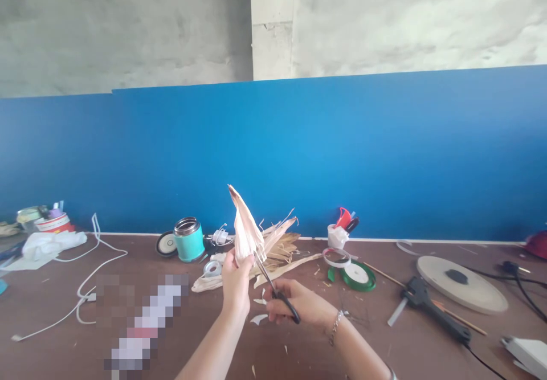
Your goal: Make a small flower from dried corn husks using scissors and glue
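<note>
From where I stand, the pale husk (245,229) is up above the table (410,351), its long axis near upright, with the dark tip leaning left. The left hand (238,280) is the nearer one, right under the husk, its thumb and fingers pinched together on the base. The scissors (268,278) slant up and leftward to the husk's lower right edge, so their line crosses its length at an angle; I can't tell whether the blades are parted or biting. Below and right of the husk, the right hand (299,300) is curled around the handles, forearm coming in from the lower right, a bracelet (335,327) at the wrist. Behind the husk and to its right spreads a pile (286,249) of more husks; scraps (258,319) lie below it. Further left of it stands a teal jar (189,243); well to its right are green ribbon (368,278) and, beyond, a glue gun (440,311).
</note>
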Motion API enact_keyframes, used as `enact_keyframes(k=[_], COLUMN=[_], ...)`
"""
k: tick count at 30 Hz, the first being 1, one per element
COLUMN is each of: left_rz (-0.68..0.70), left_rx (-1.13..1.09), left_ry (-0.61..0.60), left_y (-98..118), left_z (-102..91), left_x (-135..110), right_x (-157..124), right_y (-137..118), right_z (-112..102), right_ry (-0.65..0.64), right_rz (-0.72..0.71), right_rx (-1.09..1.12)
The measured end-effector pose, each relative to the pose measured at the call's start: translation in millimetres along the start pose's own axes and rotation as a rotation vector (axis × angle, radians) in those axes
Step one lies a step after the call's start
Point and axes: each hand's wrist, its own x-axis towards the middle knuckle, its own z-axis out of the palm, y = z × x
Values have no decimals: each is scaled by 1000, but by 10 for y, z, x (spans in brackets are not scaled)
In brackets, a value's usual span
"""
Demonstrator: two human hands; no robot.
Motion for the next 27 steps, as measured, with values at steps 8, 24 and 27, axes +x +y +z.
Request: enact_keyframes(k=[8, 24, 27], left_rz=[-17, -41, -43], left_rx=[-12, -35, -39], left_ry=[-41, -43, -31], left_y=[8, -86, -92], left_z=[13, 23, 23], left_x=[-28, -59, -59], right_x=[62, 111, 110], right_y=[94, 144, 162], right_z=[98, 150, 149], right_ry=[82, 189, 250], right_rz=[-40, -133, -135], right_rx=[16, -71, -175])
